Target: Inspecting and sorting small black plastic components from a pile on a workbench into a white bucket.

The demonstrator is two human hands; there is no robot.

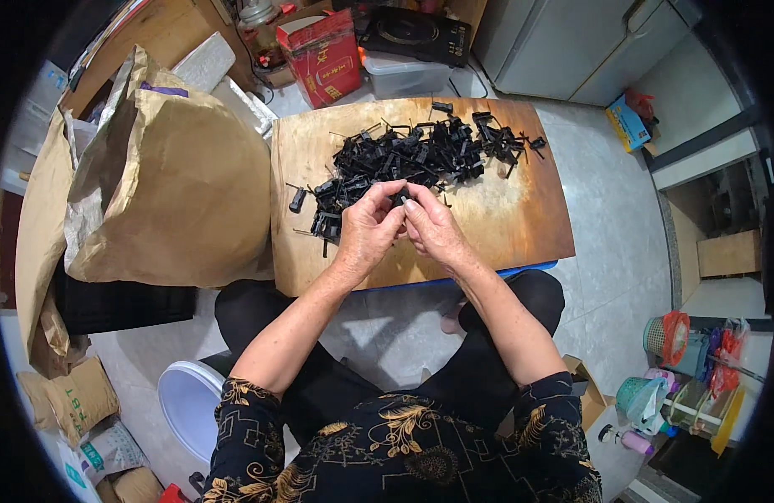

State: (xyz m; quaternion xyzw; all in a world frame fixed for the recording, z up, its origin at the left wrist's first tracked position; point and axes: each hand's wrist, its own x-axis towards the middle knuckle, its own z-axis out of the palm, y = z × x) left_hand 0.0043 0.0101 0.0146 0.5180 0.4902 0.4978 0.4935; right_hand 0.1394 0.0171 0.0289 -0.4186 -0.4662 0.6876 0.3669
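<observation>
Both my hands meet over the near middle of a wooden board (521, 210). My left hand (367, 230) is closed, thumb and fingertips pinching a small black plastic part (399, 198). From the other side my right hand (436, 225) grips the same part, its thumb pressed near it. Most of the part is hidden by my fingers. Just beyond my hands spreads a loose heap of black plastic parts (412, 152), many with thin stems sticking out. One single black part (297, 199) lies apart at the left of the board.
Left of the board stands a large brown paper sack (177, 184). A white bucket (190, 402) sits on the floor by my left. Behind the board are a red box (322, 63), a clear plastic bin (408, 77) and a black cooktop (412, 33).
</observation>
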